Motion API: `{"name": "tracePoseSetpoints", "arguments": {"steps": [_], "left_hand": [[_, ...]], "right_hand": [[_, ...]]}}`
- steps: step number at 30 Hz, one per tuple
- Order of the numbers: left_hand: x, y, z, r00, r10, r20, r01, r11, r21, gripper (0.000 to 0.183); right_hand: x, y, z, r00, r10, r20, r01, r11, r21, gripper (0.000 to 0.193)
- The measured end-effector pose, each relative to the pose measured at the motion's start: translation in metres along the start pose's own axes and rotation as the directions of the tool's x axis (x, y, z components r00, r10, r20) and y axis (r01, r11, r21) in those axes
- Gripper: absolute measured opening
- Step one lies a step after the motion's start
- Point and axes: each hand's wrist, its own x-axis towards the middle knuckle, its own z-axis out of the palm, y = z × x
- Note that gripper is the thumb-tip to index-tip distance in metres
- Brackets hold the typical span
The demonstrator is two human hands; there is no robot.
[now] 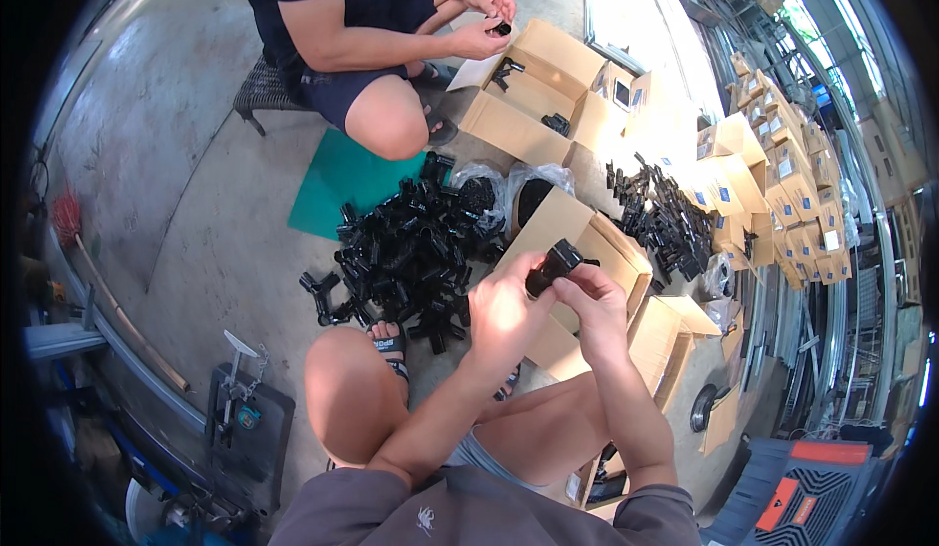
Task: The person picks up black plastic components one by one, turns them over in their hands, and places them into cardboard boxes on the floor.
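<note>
A black plastic part (561,258), with a blocky end and a rounded body, is held up in front of me. My left hand (507,300) is wrapped round one side of it. The fingers of my right hand (595,304) pinch its other side and partly hide it. Right behind and below my hands is an open cardboard box (614,245), its inside mostly out of sight. To the left of the hands, a heap of black branched plastic parts (406,253) lies on the concrete floor.
Across from me a person (337,33) sits on a woven stool, holding a small black part over an open carton (528,121). Another heap of black parts (670,223) lies right. Stacked boxes (797,194), a green sheet (318,189) and a broom (117,302) are around.
</note>
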Motion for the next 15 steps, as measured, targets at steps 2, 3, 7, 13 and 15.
{"name": "tracePoseSetpoints", "arguments": {"steps": [2, 3, 7, 13, 15], "left_hand": [[-0.004, 0.005, 0.002, 0.995, 0.088, -0.047, -0.085, 0.995, 0.061, 0.050], [-0.007, 0.005, 0.003, 0.989, 0.129, -0.066, -0.123, 0.988, 0.093, 0.052], [-0.009, -0.029, 0.004, 0.973, -0.146, 0.180, 0.228, 0.744, -0.628, 0.031], [-0.005, -0.077, 0.015, 0.808, -0.381, 0.450, 0.580, 0.377, -0.722, 0.034], [-0.001, -0.087, 0.021, 0.815, -0.358, 0.456, 0.560, 0.280, -0.780, 0.034]], "right_hand": [[0.008, 0.008, -0.003, 0.997, 0.073, -0.005, -0.073, 0.997, 0.020, 0.021], [0.012, 0.010, -0.004, 0.993, 0.114, -0.009, -0.114, 0.993, 0.031, 0.022], [0.019, 0.013, -0.009, 0.963, 0.245, 0.113, -0.253, 0.966, 0.059, 0.023], [0.037, 0.042, -0.009, 0.949, 0.264, 0.175, -0.240, 0.959, -0.148, 0.024], [0.050, 0.050, -0.009, 0.951, 0.240, 0.192, -0.187, 0.948, -0.258, 0.025]]}}
